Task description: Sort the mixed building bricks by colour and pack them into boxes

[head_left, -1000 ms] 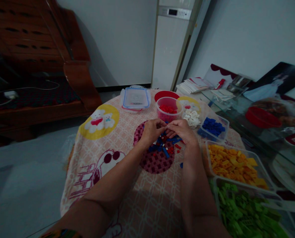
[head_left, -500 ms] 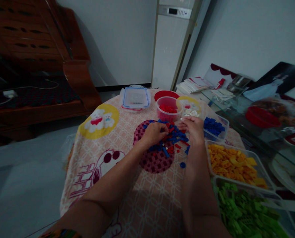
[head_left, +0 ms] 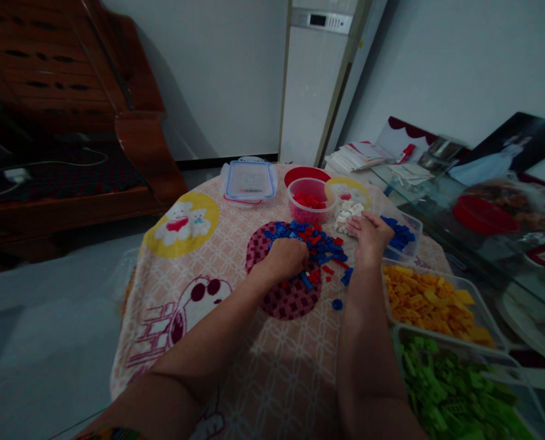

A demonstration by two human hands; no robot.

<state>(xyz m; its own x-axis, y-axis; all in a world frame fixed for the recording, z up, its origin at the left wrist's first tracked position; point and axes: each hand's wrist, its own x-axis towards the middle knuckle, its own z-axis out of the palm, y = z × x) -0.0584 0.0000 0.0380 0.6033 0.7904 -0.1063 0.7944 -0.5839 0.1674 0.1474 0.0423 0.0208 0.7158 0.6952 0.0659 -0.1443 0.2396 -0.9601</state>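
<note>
A mixed pile of blue and red toy bricks lies on the round dark-red patch of the tablecloth. My left hand is closed at the pile's near left side, its fingertips curled down; what they pinch, if anything, is hidden. Stretched toward the white bricks, my right hand has its fingers apart at their near edge, and I see nothing held in it. Just right of that hand, blue bricks fill part of a clear box. A round clear tub of red bricks stands behind the pile.
Yellow bricks and green bricks sit in clear boxes along the right side. Clear lids are stacked at the back left. One round blue piece lies in front of the pile. A glass shelf with clutter borders the table's right.
My right hand has moved right and slightly nearer, from beside the pile to the white bricks; the small white piece at its fingertips is no longer seen there. My left hand has lowered and curled into the pile.
</note>
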